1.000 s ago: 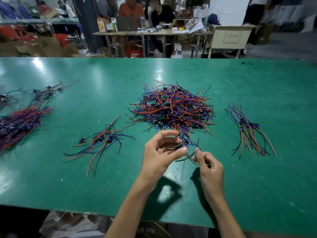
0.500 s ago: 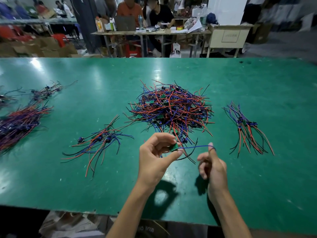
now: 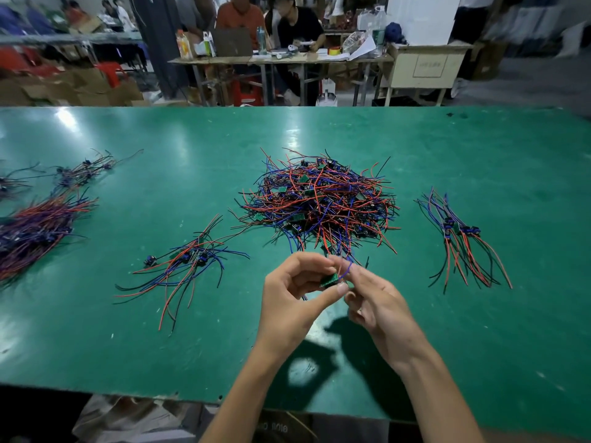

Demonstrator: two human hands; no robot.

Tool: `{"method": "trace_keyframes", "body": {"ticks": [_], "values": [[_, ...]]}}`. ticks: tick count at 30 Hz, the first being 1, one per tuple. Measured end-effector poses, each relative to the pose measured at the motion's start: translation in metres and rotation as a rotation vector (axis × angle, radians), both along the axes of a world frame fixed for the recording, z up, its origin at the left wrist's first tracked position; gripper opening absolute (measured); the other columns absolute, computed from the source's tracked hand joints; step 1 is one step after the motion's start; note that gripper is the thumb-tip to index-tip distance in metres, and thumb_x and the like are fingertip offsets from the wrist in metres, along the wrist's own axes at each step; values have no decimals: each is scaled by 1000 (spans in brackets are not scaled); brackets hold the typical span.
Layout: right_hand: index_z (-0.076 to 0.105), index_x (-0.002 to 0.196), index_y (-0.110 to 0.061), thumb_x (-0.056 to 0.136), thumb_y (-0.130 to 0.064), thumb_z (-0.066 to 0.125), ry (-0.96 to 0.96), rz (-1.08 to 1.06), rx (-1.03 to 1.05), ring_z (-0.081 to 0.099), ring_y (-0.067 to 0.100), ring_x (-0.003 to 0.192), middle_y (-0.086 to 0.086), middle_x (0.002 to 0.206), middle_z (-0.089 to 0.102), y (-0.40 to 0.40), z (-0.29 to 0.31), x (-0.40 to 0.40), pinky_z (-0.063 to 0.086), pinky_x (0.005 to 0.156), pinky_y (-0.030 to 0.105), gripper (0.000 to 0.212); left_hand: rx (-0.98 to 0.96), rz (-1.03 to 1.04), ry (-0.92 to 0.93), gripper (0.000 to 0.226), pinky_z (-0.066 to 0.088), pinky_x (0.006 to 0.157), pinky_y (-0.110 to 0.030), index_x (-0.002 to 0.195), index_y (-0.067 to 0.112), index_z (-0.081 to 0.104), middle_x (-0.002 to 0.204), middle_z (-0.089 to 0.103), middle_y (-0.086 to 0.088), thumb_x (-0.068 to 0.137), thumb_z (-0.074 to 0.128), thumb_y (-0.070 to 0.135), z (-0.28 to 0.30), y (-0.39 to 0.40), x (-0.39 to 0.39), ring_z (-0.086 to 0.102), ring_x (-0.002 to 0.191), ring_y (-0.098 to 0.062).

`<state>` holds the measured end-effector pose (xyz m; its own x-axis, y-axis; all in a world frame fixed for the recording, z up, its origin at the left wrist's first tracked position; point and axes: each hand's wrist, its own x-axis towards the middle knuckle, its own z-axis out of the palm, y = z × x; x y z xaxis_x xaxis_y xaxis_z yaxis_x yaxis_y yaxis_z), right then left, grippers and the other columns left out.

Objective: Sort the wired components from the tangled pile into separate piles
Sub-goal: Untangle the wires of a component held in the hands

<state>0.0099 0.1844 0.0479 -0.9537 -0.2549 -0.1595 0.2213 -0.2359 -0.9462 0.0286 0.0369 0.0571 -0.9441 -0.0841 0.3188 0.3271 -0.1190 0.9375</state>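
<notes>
**Head view: both hands on one wired component in front of the tangled pile**

The left hand (image 3: 292, 294) is raised just above the green worktop (image 3: 415, 129), thumb and curled fingers pinching a small green circuit board (image 3: 329, 279); its grip is clamped on that board. The right hand (image 3: 375, 302) meets it from the right, fingertips curled in against the same piece, with a blue wire (image 3: 347, 270) looping up from the board over those fingers. The right grip appears closed on the wire, though the fingertips are blurred and the exact contact is hard to read. Both hands cast dark shadows on the worktop under the wrists.

Just beyond the hands lies the tangled pile (image 3: 319, 199), a mound of red, blue and black leads with small green boards scattered through it; its nearest strands reach almost to the fingers.

To the left of the hands is a small sorted pile (image 3: 182, 266) of components, leads fanned toward the near edge. To the right, well apart from the mound, is another sorted pile (image 3: 460, 241) with its wires trailing toward the viewer. At the far left edge is a large dense bundle (image 3: 35, 231), and behind it a smaller cluster (image 3: 83, 171).

Beyond the worktop, people sit at a cluttered table (image 3: 281, 59).
</notes>
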Motion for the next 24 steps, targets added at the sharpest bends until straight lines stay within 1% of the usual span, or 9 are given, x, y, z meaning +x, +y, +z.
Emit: {"method": "trace_keyframes", "body": {"ticks": [2, 4, 7, 9, 13, 16, 18, 21, 24], "values": [[75, 119, -28, 83, -47, 66, 8, -48, -131, 32, 5, 63, -4, 101, 62, -5, -1, -2, 27, 52, 19, 42, 1, 21, -19, 33, 56, 78, -21, 92, 23, 72, 92, 76, -5, 71, 89, 3, 1, -3, 0, 73, 86, -15], [79, 110, -23, 86, -38, 66, 6, -106, -225, 36, 4, 58, -3, 89, 60, -8, -1, -4, 30, 48, 16, 31, -21, 40, -63, 30, 56, 70, -24, 92, 23, 72, 91, 76, -4, 72, 90, 10, 2, -7, 0, 72, 77, -15], [79, 98, -16, 87, -31, 68, 38, -218, -175, 55, 7, 58, -2, 84, 71, -11, 1, -4, 43, 48, 17, 22, -93, 57, -170, 28, 51, 52, -25, 93, 26, 71, 89, 76, -5, 73, 90, 20, 2, -14, -2, 70, 60, -19], [76, 98, -13, 90, -30, 68, 59, -322, -90, 66, 10, 63, 2, 85, 76, -11, 3, -5, 51, 52, 18, 20, -123, 45, -256, 26, 47, 47, -23, 96, 24, 71, 86, 77, -5, 77, 87, 15, 0, -22, -5, 67, 53, -19], [73, 93, -5, 91, -24, 72, 54, -439, -18, 72, 16, 66, 10, 82, 77, -8, 4, -10, 56, 56, 20, 19, -182, 2, -361, 19, 46, 45, -22, 102, 14, 69, 82, 78, -8, 86, 78, 11, -3, -36, -8, 63, 51, -16], [73, 87, -5, 90, -26, 73, 92, -407, 42, 73, 16, 67, 12, 79, 77, -8, 1, -9, 56, 57, 20, 21, -216, -60, -399, 13, 51, 51, -23, 109, 13, 70, 90, 78, -9, 98, 65, 16, -3, -36, -8, 67, 56, -18], [76, 85, -10, 85, -34, 76, 137, -350, 109, 72, 13, 67, 9, 78, 77, -9, 1, -8, 54, 58, 18, 24, -157, -109, -435, 19, 54, 55, -26, 113, 13, 69, 97, 75, -10, 102, 56, 23, -1, -32, -7, 71, 60, -22], [80, 81, -18, 79, -39, 76, 236, -229, 183, 65, 5, 63, 3, 74, 76, -15, 1, -8, 48, 57, 13, 22, -114, -184, -422, 17, 55, 56, -26, 110, 11, 73, 96, 74, -18, 99, 61, 18, 2, -30, -5, 71, 60, -24], [81, 85, -23, 82, -36, 76, 266, -195, 220, 64, 4, 62, 0, 75, 77, -21, -2, -13, 47, 56, 13, 15, -120, -97, -433, 13, 53, 52, -24, 99, 8, 77, 81, 74, -10, 96, 66, 14, 5, -36, -7, 66, 54, -21]]}}
